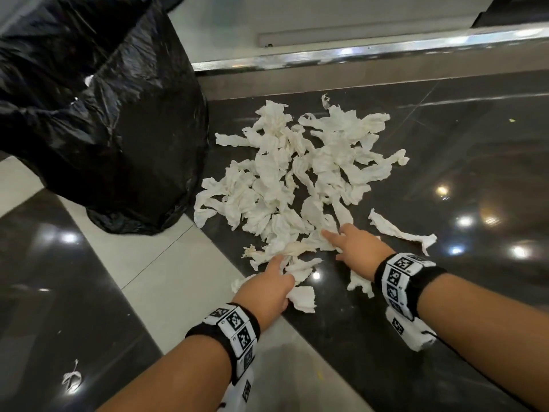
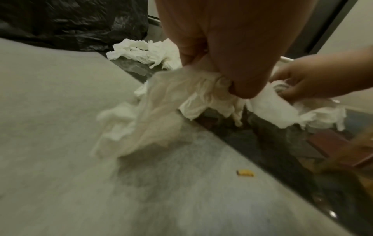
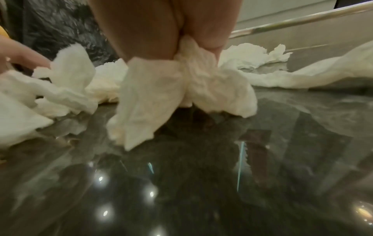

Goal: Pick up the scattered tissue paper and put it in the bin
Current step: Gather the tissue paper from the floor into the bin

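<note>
Forearms enter from the bottom of the head view, each with a black wristband [image 1: 234, 328] carrying square black-and-white markers. Small white scrap [image 1: 71, 379] lies alone on the dark floor tile, near left, well apart from the rest. Left hand [image 1: 269, 288] sits at the near edge of the tissue pile, over the seam between the pale floor strip [image 1: 166, 275] and the dark glossy floor [image 1: 445, 173]; left wrist view shows its grip pinched on a bunch of tissue [image 2: 193, 89], thumb against fingers, paper hanging down and blurred. Right hand [image 1: 355, 248] is just right of it and slightly farther in; right wrist view shows its grip closed on a wad of tissue [image 3: 181, 83] gathered between thumb and fingers, lower end touching the floor. Index fingers of both hands point forward into the pile. Loose pieces lie just beside both hands, one long strip [image 1: 401, 231] off to the right of the right hand. Tissue pile [image 1: 300, 171] spreads beyond the hands across the dark floor, crumpled white strips overlapping. Bin [image 1: 118, 129], covered in a black plastic liner, stands at far left, its base just beside the pile's left edge. Metal threshold strip [image 1: 371, 52] runs across the far end.
</note>
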